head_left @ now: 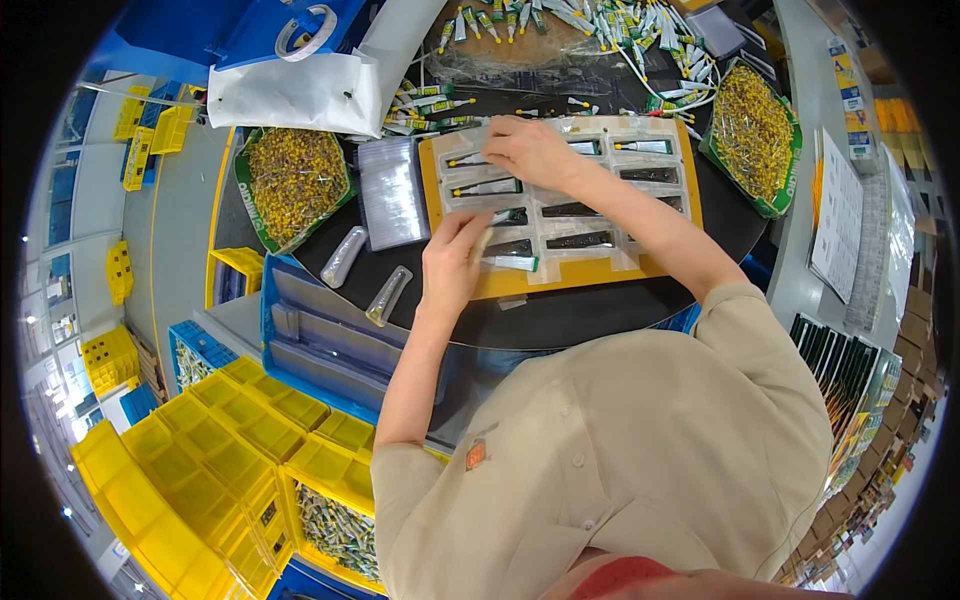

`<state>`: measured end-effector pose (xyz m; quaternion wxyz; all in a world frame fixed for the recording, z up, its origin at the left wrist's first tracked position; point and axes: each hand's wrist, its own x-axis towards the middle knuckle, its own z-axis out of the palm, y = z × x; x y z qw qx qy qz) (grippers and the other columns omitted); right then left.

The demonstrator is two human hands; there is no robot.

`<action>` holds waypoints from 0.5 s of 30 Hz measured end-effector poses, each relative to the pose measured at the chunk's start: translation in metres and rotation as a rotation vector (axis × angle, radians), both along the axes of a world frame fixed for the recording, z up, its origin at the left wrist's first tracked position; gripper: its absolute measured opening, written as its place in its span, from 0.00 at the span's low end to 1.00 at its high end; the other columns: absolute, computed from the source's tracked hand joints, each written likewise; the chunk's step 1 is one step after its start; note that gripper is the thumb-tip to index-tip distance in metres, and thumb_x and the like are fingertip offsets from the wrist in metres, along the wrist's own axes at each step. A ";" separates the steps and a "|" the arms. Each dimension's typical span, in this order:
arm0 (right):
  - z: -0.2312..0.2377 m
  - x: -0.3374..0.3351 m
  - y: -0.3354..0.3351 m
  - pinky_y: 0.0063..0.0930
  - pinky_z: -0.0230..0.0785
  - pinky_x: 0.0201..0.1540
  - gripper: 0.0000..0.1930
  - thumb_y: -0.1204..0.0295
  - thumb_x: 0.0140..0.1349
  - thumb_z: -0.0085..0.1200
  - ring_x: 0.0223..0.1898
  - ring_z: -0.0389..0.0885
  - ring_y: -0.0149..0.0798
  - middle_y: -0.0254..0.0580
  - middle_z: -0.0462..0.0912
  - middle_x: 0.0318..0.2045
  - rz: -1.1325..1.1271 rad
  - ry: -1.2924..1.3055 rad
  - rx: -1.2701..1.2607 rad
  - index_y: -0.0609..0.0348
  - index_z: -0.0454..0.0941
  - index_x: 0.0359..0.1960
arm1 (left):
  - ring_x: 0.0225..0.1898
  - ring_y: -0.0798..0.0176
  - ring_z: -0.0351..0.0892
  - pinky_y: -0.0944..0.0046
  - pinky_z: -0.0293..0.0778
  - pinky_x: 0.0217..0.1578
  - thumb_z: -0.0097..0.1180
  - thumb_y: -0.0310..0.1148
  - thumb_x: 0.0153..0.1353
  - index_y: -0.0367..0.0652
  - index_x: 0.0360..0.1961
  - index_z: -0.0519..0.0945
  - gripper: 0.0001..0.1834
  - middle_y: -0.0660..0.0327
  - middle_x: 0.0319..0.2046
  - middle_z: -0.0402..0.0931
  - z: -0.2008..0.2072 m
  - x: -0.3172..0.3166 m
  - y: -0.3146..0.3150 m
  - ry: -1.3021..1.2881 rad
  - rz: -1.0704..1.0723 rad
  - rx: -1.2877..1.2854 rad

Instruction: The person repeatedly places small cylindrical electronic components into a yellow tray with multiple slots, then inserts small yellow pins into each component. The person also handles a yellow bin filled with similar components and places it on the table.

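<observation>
A yellow-edged tray [570, 280] with rows of clear moulded slots lies across the dark round table. Over its upper left slot is my right hand [535, 152], fingers closed on a small tube [462, 161] whose yellow-capped tip sticks out to their left. My left hand [455, 255] is at the tray's left side, thumb and fingers pinched together beside a lower slot; what they hold is hidden. Between the hands, a tube with a yellow cap [487, 188] rests in its slot. Near the tray's lower left lies a white-and-green tube [510, 263]. More tubes fill the right-hand slots.
Left of the tray stands a stack of clear plastic blisters [392, 195], with two loose blisters [388, 296] below. Boxes of small yellow caps [298, 180] flank the tray on both sides. Many tubes [680, 50] lie scattered behind. Yellow crates [230, 420] stand at lower left.
</observation>
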<state>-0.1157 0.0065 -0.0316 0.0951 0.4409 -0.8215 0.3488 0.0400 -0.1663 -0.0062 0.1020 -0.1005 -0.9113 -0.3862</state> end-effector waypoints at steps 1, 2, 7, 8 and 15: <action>-0.001 -0.005 -0.002 0.38 0.75 0.38 0.04 0.69 0.56 0.60 0.38 0.80 0.45 0.37 0.76 0.31 -0.011 -0.039 -0.003 0.53 0.80 0.29 | 0.39 0.52 0.77 0.58 0.76 0.40 0.64 0.24 0.53 0.45 0.46 0.85 0.17 0.58 0.40 0.78 -0.004 -0.007 0.001 0.029 -0.032 -0.076; -0.003 -0.009 -0.004 0.38 0.75 0.38 0.04 0.68 0.57 0.59 0.38 0.80 0.45 0.37 0.76 0.31 -0.009 -0.093 0.021 0.53 0.80 0.29 | 0.39 0.52 0.76 0.57 0.75 0.41 0.64 0.24 0.52 0.46 0.45 0.85 0.17 0.59 0.39 0.77 -0.005 -0.011 0.001 0.061 -0.062 -0.145; -0.018 -0.113 -0.009 0.43 0.75 0.39 0.07 0.69 0.59 0.58 0.37 0.81 0.52 0.45 0.80 0.32 -0.283 0.081 0.037 0.55 0.82 0.36 | 0.42 0.53 0.70 0.55 0.67 0.46 0.64 0.30 0.55 0.51 0.47 0.86 0.16 0.60 0.37 0.75 0.007 -0.012 -0.003 0.019 -0.077 -0.311; -0.025 -0.143 -0.012 0.45 0.75 0.39 0.08 0.69 0.59 0.58 0.37 0.81 0.54 0.48 0.81 0.33 -0.375 0.205 0.052 0.55 0.82 0.38 | 0.42 0.53 0.70 0.55 0.66 0.46 0.64 0.31 0.55 0.51 0.48 0.86 0.17 0.60 0.37 0.75 0.011 -0.008 -0.004 0.006 -0.070 -0.289; -0.070 -0.267 -0.045 0.41 0.79 0.45 0.10 0.68 0.61 0.59 0.42 0.85 0.50 0.53 0.84 0.37 -0.572 0.016 0.512 0.59 0.83 0.40 | 0.42 0.55 0.74 0.56 0.67 0.45 0.69 0.29 0.47 0.50 0.38 0.88 0.13 0.64 0.35 0.78 0.007 0.011 -0.003 0.010 -0.232 -0.109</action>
